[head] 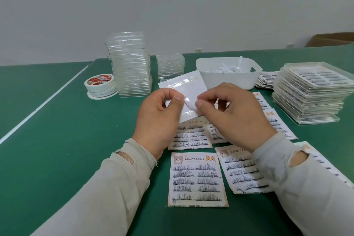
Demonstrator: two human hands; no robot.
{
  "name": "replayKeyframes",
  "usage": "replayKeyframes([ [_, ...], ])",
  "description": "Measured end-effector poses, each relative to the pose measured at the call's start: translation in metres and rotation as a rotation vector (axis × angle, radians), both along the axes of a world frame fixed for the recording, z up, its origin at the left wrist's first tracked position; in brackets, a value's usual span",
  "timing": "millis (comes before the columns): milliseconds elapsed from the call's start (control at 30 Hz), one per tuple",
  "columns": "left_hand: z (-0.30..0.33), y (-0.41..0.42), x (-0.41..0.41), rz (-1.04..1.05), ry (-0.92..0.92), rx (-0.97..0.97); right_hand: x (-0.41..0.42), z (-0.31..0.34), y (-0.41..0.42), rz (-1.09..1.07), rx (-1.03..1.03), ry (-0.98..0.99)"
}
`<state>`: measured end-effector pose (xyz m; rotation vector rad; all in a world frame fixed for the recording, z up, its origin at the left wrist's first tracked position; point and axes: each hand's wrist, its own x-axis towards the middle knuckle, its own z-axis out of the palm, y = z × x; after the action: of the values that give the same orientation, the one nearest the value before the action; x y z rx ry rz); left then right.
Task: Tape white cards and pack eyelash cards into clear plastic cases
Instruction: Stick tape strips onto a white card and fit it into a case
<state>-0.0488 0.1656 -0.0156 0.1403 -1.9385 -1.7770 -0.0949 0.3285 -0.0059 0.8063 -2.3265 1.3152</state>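
1. A green felt-like table [57, 159] is spreading under both hands, with a white line running diagonally far to the left of the left hand
2. A tall stack of packed clear plastic cases [310, 92], dark lashes showing through the lids, is sitting well to the right of the right hand
3. A taller stack of empty clear cases [131, 65] is standing beyond the left hand, with a shorter stack [170, 66] just to its right
4. A white plastic tub [229, 80] with rounded corners and a handle cut-out is resting just beyond the right hand, holding white paper scraps
5. Eyelash cards are lying flat below and beside the hands; the nearest card [197, 179], between the two sleeves, is reading "MEOW LASH" between two cartoon cats, with rows of black lashes beneath
6. The white card [188, 86], glossy and rectangular, is being held tilted above the table between the two hands
7. The left hand [159, 119] is pinching the card's left edge between thumb and fingers
8. The right hand [232, 113] is closing thumb and forefinger on a small white strip [188, 104] curling off the card's face
9. Rolls of white tape [100, 85] with red printing, unreadable, are stacked left of the tall empty cases
10. The pale right sleeve [298, 159] is showing a torn hole
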Motion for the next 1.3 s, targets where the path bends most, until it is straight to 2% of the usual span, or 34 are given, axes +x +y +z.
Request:
replayKeyframes([
  [100, -0.001, 0.001, -0.001, -0.035, 0.015, -0.018, 0.001, 0.000, -0.002, 0.014, 0.081, -0.041],
  [200, -0.005, 0.003, -0.001, -0.014, 0.031, -0.068, 0.000, 0.002, -0.001, 0.004, 0.047, -0.101],
  [300, -0.008, 0.004, -0.001, 0.036, 0.012, -0.063, -0.001, 0.005, -0.001, -0.020, -0.147, -0.210],
  [433, -0.007, -0.001, -0.002, 0.097, -0.018, 0.066, -0.020, 0.027, 0.008, -0.083, -0.518, -0.397],
  [500, -0.008, -0.005, -0.004, 0.151, -0.026, 0.122, -0.048, 0.045, 0.014, -0.138, -0.585, -0.411],
  [567, -0.008, -0.006, -0.004, 0.169, -0.044, 0.154, -0.082, 0.060, 0.016, -0.217, -0.430, -0.356],
  [700, -0.007, -0.004, -0.004, 0.065, -0.040, 0.317, -0.151, 0.068, 0.018, -0.367, 0.027, -0.317],
  [800, -0.006, -0.006, -0.006, 0.037, -0.035, 0.313, -0.177, 0.067, 0.022, -0.433, 0.300, -0.292],
  [900, -0.005, -0.008, -0.006, 0.043, -0.030, 0.265, -0.176, 0.070, 0.028, -0.446, 0.301, -0.251],
  [967, -0.002, -0.008, -0.004, 0.033, -0.019, 0.267, -0.157, 0.072, 0.028, -0.455, 0.089, -0.221],
  [1033, 0.001, -0.004, 0.000, -0.047, -0.030, 0.388, -0.118, 0.068, 0.024, -0.337, -0.166, -0.276],
  [1067, 0.003, -0.001, 0.001, -0.115, -0.062, 0.502, -0.091, 0.061, 0.018, -0.180, -0.200, -0.367],
  [1167, 0.008, 0.016, 0.001, -0.275, -0.227, 0.892, -0.022, 0.032, -0.004, 0.331, -0.167, -0.844],
  [1233, 0.010, 0.027, -0.003, -0.351, -0.298, 1.000, -0.004, 0.020, -0.008, 0.445, -0.423, -1.146],
  [1300, 0.015, 0.034, -0.008, -0.425, -0.331, 0.987, -0.003, 0.019, -0.004, 0.449, -0.632, -1.227],
])
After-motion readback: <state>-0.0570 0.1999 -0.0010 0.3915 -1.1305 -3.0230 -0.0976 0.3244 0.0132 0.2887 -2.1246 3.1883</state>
